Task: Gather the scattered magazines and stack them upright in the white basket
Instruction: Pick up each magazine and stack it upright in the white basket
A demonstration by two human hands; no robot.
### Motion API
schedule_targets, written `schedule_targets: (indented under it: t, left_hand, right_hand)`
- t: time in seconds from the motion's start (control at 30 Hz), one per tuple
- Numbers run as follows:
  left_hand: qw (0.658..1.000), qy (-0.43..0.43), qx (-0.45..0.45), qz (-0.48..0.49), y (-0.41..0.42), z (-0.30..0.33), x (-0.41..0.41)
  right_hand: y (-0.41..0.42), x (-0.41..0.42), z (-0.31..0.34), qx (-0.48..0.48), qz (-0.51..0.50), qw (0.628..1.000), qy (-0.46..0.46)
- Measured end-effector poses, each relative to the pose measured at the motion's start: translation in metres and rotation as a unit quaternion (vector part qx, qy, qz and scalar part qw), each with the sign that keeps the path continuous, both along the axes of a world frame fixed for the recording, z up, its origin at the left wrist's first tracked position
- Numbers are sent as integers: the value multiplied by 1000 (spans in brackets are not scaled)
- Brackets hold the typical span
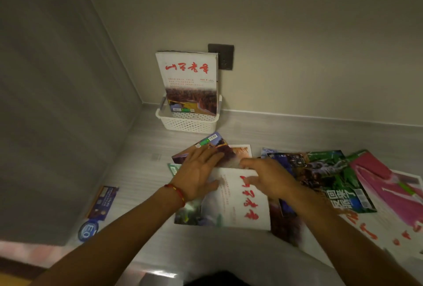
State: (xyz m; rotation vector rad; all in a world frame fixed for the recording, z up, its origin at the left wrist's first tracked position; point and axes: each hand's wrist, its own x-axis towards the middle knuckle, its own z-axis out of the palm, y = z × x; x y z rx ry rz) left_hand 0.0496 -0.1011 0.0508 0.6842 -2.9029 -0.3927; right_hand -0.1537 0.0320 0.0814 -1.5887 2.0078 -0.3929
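A white perforated basket [188,123] stands against the back wall with a magazine [190,79] upright in it, white cover with red script. On the table lies a white magazine with red characters [238,203]. My left hand [198,171] rests flat on its left top edge and on the landscape-cover magazine [226,148] behind it. My right hand [267,177] presses on its upper right part, fingers spread. Whether either hand grips an edge is unclear. A green and blue magazine [332,173] and a pink one [384,185] lie to the right.
A dark wall socket [225,57] sits behind the basket. A grey panel [57,102] closes off the left side. Stickers [103,203] are on the table's left part. More magazines with red script [370,230] overlap near the right front edge.
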Motion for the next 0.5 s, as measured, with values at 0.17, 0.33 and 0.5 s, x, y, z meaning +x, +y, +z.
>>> schedule_targets:
  t: [0.17, 0.33, 0.5]
  left_hand:
    - [956, 50, 288, 35, -5, 42, -11]
    - [845, 245, 442, 173, -7, 58, -4]
    - [805, 291, 479, 196, -32, 77, 18]
  right_hand:
    - [-31, -19, 88, -106, 39, 993, -32]
    - [-41, -45, 103, -324, -150, 929, -97]
    - [-57, -41, 56, -118, -316, 828, -447]
